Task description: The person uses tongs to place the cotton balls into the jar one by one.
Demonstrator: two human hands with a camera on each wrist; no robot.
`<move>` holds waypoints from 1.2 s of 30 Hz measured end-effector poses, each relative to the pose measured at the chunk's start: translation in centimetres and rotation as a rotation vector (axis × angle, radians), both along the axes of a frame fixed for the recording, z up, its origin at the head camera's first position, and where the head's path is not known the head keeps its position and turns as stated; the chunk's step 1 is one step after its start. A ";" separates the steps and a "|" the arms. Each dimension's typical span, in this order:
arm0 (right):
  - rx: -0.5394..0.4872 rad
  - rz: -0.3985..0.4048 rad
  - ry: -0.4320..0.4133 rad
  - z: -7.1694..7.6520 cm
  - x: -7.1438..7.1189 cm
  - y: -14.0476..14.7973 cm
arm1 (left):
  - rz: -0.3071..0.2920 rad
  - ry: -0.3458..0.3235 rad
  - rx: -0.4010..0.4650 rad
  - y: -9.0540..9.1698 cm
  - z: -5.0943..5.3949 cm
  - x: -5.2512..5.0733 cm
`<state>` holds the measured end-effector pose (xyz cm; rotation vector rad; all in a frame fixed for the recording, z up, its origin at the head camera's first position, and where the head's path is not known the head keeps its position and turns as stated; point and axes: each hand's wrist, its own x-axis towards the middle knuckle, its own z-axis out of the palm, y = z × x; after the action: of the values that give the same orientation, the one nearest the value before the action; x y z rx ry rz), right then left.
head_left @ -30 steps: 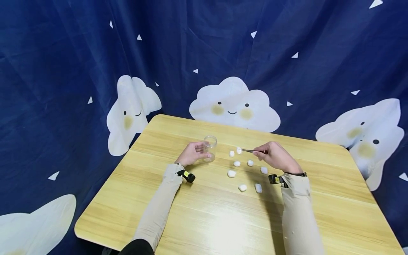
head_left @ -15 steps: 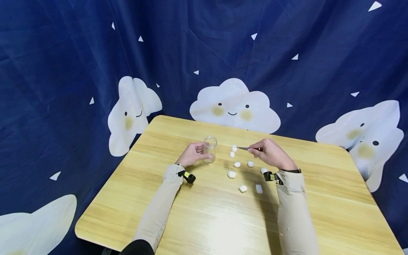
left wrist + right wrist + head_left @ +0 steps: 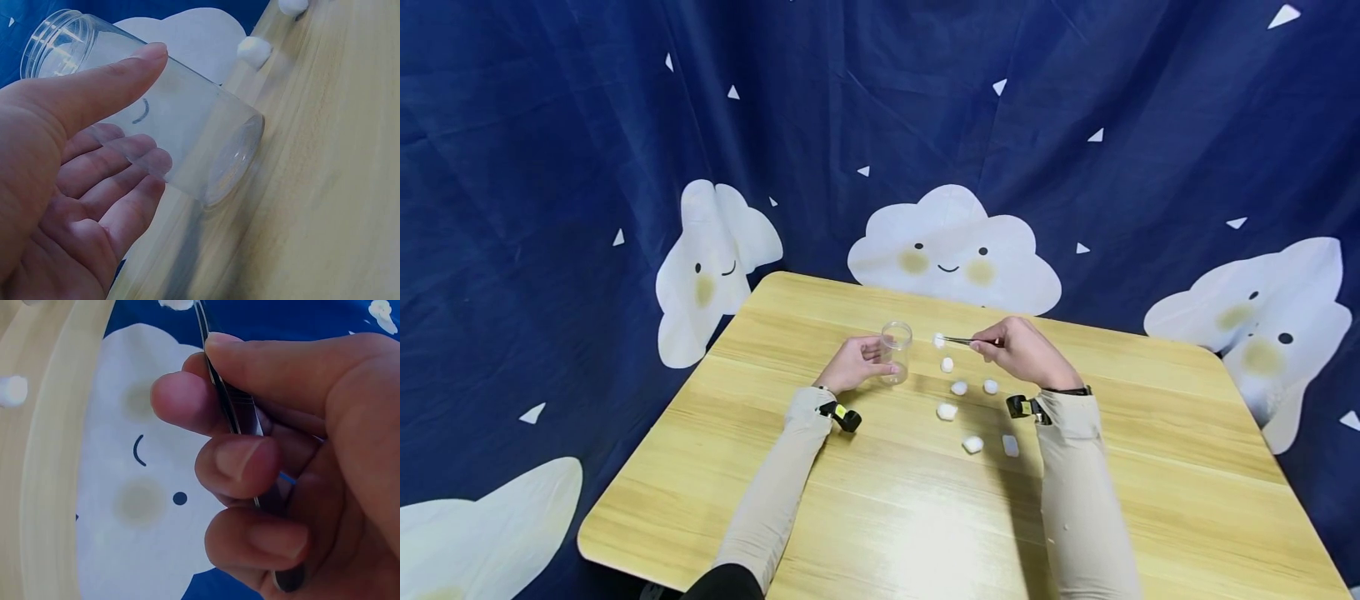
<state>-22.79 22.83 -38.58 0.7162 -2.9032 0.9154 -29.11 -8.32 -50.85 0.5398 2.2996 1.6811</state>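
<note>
My left hand [image 3: 855,364] holds a clear, lidless plastic jar [image 3: 200,119] upright on the table, thumb on one side and fingers on the other. The jar looks empty inside. In my right hand [image 3: 1026,350] is a pair of metal tweezers [image 3: 219,387], pinched between thumb and fingers. A white cotton ball [image 3: 938,340] sits at the tweezers' tips, raised off the table and right of the jar's mouth. Several more cotton balls lie loose between the hands, among them one [image 3: 947,365] near the jar and another [image 3: 973,445] closer to the front.
The wooden table [image 3: 805,517] has rounded corners. Behind it hangs a dark blue curtain [image 3: 925,100] with white clouds and small triangles. Each wrist carries a small black camera, such as the left one [image 3: 847,418].
My right hand has moved left with the tweezers, bringing the held cotton ball nearer the jar and a little higher. The left hand and jar have stayed in place.
</note>
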 end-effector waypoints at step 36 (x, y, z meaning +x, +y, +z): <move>0.001 0.015 0.004 -0.5 -2.5 -4.7 | -0.003 0.002 0.000 0.1 -0.2 0.0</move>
<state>-25.27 18.15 -39.08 0.7402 -2.8993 0.9133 -29.14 -8.23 -51.03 0.5447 2.2999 1.6796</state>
